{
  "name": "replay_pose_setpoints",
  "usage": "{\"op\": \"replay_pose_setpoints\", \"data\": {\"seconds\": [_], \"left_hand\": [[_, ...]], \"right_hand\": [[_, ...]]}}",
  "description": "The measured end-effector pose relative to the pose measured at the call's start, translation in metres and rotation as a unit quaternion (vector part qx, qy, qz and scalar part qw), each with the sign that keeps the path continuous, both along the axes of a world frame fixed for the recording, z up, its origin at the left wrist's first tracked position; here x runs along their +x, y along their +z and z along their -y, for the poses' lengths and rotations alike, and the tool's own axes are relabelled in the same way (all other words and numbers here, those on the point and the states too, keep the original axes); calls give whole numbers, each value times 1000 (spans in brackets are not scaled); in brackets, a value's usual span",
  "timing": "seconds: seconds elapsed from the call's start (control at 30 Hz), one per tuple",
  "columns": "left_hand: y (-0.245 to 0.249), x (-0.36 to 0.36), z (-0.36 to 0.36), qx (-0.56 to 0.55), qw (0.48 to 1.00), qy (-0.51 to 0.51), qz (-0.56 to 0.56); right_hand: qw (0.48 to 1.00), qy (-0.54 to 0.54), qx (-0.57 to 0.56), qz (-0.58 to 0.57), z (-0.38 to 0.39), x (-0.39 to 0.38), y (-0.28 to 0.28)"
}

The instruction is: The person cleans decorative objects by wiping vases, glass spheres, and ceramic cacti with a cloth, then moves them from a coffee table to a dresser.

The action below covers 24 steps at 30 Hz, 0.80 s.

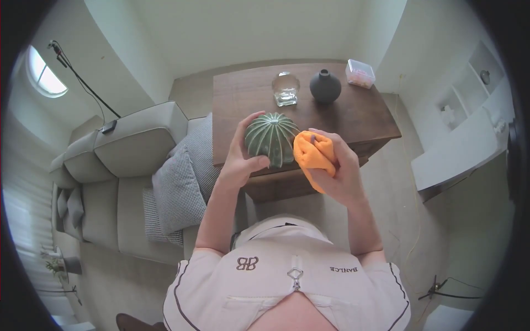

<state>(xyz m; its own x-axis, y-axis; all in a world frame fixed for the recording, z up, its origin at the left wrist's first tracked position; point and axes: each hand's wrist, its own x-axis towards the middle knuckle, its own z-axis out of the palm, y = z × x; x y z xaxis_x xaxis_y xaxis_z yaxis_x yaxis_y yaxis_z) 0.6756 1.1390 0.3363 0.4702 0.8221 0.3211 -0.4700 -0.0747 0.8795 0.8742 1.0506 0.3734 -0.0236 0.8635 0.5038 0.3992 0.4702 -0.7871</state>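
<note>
My left hand grips a green ribbed cactus-shaped ornament from its left side, thumb across the front. The ornament is held in front of the near edge of the wooden cabinet. In my right hand is a bunched orange cloth, its folds right at the ornament's right side. One end of the cloth hangs below my fingers. Behind them on the cabinet top stand a clear glass piece and a dark round vase with a narrow neck.
A clear plastic box with pinkish contents sits at the cabinet's back right corner. To the left is a grey sofa with a checked cushion. A white shelf unit lines the right wall. A thin black stand rises behind the sofa.
</note>
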Motion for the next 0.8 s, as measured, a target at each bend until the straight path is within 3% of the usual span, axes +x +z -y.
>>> {"op": "replay_pose_setpoints", "data": {"seconds": [0.1, 0.3, 0.5, 0.8], "left_hand": [[-10, 5, 1, -52, 996, -13, 67], [-9, 15, 8, -130, 985, -26, 113], [-4, 13, 6, -62, 995, 71, 24], [-8, 11, 0, -72, 992, 91, 42]], "right_hand": [[999, -1, 20, -47, -3, -7, -11], [995, -45, 94, -6, -9, -13, -31], [993, -51, 106, 25, -8, -9, -18], [991, -53, 97, 78, -12, -15, -28]]}}
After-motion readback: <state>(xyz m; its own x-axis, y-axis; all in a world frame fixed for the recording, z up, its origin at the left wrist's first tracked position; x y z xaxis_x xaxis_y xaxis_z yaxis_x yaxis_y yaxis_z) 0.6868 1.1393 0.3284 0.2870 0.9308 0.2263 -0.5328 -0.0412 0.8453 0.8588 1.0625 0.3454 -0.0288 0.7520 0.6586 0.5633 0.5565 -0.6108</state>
